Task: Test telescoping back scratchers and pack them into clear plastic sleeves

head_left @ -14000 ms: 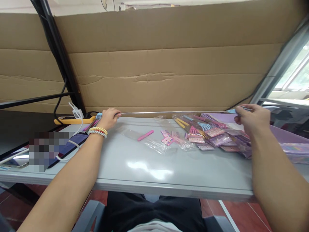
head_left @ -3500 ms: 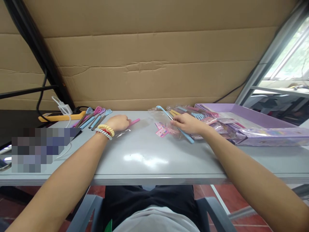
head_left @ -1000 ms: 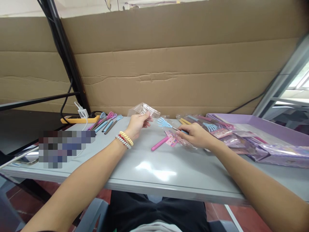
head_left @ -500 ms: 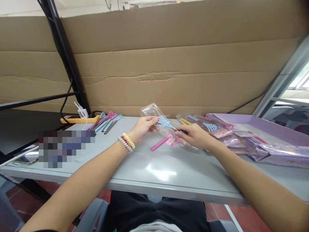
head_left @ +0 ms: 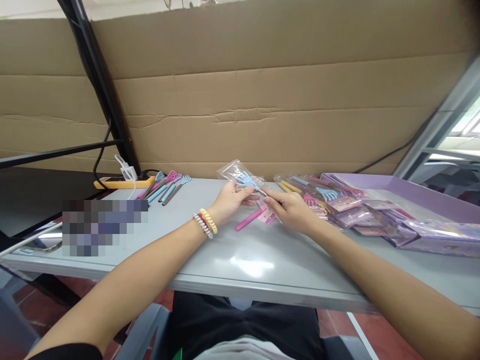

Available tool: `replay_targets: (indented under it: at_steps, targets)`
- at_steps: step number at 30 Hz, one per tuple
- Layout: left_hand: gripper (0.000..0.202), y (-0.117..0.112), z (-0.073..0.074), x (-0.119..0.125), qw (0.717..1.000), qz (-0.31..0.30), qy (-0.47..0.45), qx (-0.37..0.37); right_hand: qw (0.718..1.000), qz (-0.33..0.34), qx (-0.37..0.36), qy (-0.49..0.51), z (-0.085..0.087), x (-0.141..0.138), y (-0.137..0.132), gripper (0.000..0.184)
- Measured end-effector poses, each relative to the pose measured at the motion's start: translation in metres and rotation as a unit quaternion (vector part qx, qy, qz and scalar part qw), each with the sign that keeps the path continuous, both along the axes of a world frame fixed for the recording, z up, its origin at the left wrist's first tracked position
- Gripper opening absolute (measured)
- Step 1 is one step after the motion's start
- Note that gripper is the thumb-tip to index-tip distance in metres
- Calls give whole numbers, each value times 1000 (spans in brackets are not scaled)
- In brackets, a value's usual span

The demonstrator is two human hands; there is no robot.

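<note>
A back scratcher with a light blue claw head [head_left: 245,180] and a metal shaft lies slantwise between my hands. Clear plastic wrapping [head_left: 231,169] surrounds or backs its head; I cannot tell how far it reaches. My left hand [head_left: 231,202] is closed just below the claw, thumb on top. Around the shaft end, my right hand [head_left: 290,207] is closed, hiding most of the handle. Below them on the table are a pink handle [head_left: 249,220] and a pink printed card [head_left: 267,214].
Several back scratchers [head_left: 168,187] lie at the left by a yellow power strip [head_left: 123,182]. On the right are more bagged scratchers [head_left: 326,194], flat packets [head_left: 354,216] and a purple tray [head_left: 442,200]. A cardboard wall [head_left: 262,90] stands behind the table [head_left: 225,265].
My right hand has moved left, closer to my left hand, which has shifted slightly right. The blue claw has moved a little left and up. Plastic that trailed under my right hand no longer shows there.
</note>
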State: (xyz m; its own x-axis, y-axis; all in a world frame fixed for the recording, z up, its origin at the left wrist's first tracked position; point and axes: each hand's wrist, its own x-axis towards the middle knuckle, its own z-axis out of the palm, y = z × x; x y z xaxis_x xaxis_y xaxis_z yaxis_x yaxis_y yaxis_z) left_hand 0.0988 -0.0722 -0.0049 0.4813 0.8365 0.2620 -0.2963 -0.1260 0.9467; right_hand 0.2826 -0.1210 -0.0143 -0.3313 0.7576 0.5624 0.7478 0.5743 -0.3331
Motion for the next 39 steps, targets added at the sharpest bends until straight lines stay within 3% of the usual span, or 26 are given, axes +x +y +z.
replay_targets:
  at_steps: [5,8,13,17,21,24,26,29,35,39]
  targets:
    - [28,-1,2,1,999,29,-34,15,1000,6,-22,12,2,-10,-5,43]
    - [21,3,8,-4,994,82,-68,27,994,35,-90,56,5,-8,-9,51]
    - [14,17,18,-17,977,162,-138,6,930,176,-268,182,11,4,-13,55]
    - [10,22,19,-23,974,171,-148,-18,913,194,-299,198,13,8,-12,47]
    - [9,19,18,-20,973,171,-149,-35,942,157,-239,174,9,3,-10,41]
    - [10,14,18,-17,980,139,-131,-51,984,107,-115,85,8,0,-10,32]
    - [9,9,17,-15,987,105,-103,-69,996,82,-18,32,8,0,-10,32]
    - [10,5,15,-13,994,46,-73,-67,996,65,68,-2,9,2,-10,37]
    - [21,0,10,-12,997,-52,-37,-40,990,64,121,-23,9,1,-11,33]
    - [26,-6,8,-8,990,-133,31,-44,988,23,150,-12,11,0,-11,36]
